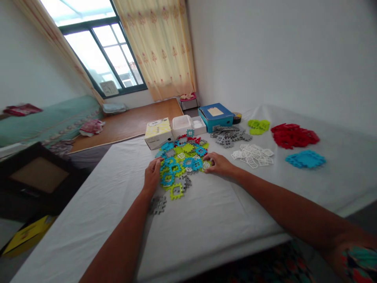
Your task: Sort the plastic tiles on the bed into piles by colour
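A mixed pile of flat plastic building pieces point(173, 168) in blue, lime green, grey, red and white lies between my hands. My left hand point(152, 173) rests at the pile's left edge, fingers slightly bent against blue pieces, with nothing visibly held. At the right edge, my right hand point(218, 164) has its thumb and fingers around a white lattice piece point(206, 165). Dark grey toothed pieces point(158, 205) lie near my left forearm. Sorted heaps sit to the right: grey pieces point(231, 135), white lattice pieces point(253, 155), lime pieces point(259, 125), red pieces point(293, 136) and blue pieces point(305, 158).
Behind the pile stand a yellow-and-white box point(159, 134), a white container point(181, 122) and a blue box point(216, 117). A roll of tape point(237, 117) is beside the blue box. A white cloth point(206, 228) covers the table, with a wall along the right.
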Available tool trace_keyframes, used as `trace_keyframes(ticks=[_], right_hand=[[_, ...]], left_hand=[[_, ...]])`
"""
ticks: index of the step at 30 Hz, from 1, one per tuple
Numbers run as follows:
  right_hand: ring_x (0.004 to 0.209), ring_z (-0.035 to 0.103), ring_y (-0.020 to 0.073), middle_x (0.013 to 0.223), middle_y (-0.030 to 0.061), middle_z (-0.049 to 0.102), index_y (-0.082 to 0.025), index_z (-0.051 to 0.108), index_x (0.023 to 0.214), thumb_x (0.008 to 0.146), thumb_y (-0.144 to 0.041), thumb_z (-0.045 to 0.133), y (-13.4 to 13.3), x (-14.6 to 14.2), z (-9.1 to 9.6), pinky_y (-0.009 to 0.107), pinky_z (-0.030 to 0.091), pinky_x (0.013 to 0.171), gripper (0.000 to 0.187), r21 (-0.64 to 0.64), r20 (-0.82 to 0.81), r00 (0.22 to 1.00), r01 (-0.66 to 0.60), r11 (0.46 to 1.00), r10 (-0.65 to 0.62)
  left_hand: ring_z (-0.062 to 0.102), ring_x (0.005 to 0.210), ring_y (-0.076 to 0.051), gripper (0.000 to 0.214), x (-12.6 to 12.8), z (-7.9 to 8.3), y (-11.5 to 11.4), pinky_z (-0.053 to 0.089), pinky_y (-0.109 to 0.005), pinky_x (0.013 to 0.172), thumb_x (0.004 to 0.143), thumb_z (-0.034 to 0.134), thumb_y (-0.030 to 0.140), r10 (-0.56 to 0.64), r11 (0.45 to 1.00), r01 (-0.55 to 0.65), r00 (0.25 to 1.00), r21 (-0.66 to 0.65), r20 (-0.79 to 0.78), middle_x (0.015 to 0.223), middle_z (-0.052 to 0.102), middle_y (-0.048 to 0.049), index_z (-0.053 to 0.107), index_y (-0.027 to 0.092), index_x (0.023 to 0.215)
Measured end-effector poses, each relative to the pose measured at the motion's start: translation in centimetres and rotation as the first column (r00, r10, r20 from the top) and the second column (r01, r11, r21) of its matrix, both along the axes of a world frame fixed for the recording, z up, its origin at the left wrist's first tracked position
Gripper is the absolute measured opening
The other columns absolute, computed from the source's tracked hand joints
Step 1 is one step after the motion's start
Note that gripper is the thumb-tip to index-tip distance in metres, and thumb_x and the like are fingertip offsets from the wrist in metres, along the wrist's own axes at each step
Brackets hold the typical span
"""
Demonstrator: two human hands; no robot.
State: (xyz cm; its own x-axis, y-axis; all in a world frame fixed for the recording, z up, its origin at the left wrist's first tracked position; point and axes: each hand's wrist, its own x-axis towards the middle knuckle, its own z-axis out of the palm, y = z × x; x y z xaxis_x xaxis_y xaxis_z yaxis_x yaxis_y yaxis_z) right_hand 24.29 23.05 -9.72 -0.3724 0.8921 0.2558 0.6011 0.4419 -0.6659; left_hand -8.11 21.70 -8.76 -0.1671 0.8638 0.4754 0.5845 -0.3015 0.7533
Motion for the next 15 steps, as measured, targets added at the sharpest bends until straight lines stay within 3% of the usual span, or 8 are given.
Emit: trace_keyframes(ticks=[4,8,10,15], right_hand=[[0.068,0.053,0.0121,0.086,0.0006,0.064,-0.017,0.064,0.093,0.069,-0.025,0.073,0.2,0.3,0.5,0.025,0.042,0.065,0.027,-0.033,-0.138,0.990,0.010,0.999,-0.014],[0.064,0.052,0.0109,0.084,0.0003,0.063,-0.019,0.063,0.104,0.075,-0.025,0.068,0.1,0.8,1.4,0.024,0.042,0.063,0.030,0.137,-0.236,0.971,0.069,0.988,-0.035],[0.065,0.054,0.0111,0.085,0.0014,0.065,-0.020,0.066,0.104,0.077,-0.023,0.066,0.1,1.3,1.6,0.024,0.043,0.065,0.028,0.187,-0.191,0.981,0.016,0.982,0.020],[0.083,0.064,0.0172,0.096,0.0067,0.071,-0.020,0.074,0.096,0.082,-0.025,0.060,0.3,2.4,1.2,0.028,0.047,0.076,0.020,0.117,-0.050,0.990,-0.127,0.985,0.134]], left_hand=[[0.060,0.111,-0.022,0.038,0.0,0.2,-0.1,0.043,-0.037,0.102,0.089,0.045,0.044,-0.016,1.000,0.016,0.999,-0.015,-0.033,0.113,0.069,-0.0076,0.071,0.018,0.098],[0.061,0.110,-0.022,0.038,0.1,0.4,-0.2,0.043,-0.036,0.101,0.089,0.044,0.044,-0.013,1.000,0.012,0.998,-0.016,-0.060,0.112,0.069,-0.0077,0.070,0.017,0.097],[0.060,0.110,-0.022,0.038,0.1,0.4,-0.2,0.042,-0.036,0.102,0.089,0.044,0.044,-0.012,1.000,0.010,0.998,-0.027,-0.060,0.112,0.069,-0.0072,0.070,0.018,0.098],[0.060,0.111,-0.022,0.037,0.0,0.3,-0.1,0.042,-0.037,0.102,0.089,0.045,0.045,-0.015,0.999,0.014,1.000,-0.043,-0.027,0.112,0.070,-0.0063,0.070,0.019,0.098]])
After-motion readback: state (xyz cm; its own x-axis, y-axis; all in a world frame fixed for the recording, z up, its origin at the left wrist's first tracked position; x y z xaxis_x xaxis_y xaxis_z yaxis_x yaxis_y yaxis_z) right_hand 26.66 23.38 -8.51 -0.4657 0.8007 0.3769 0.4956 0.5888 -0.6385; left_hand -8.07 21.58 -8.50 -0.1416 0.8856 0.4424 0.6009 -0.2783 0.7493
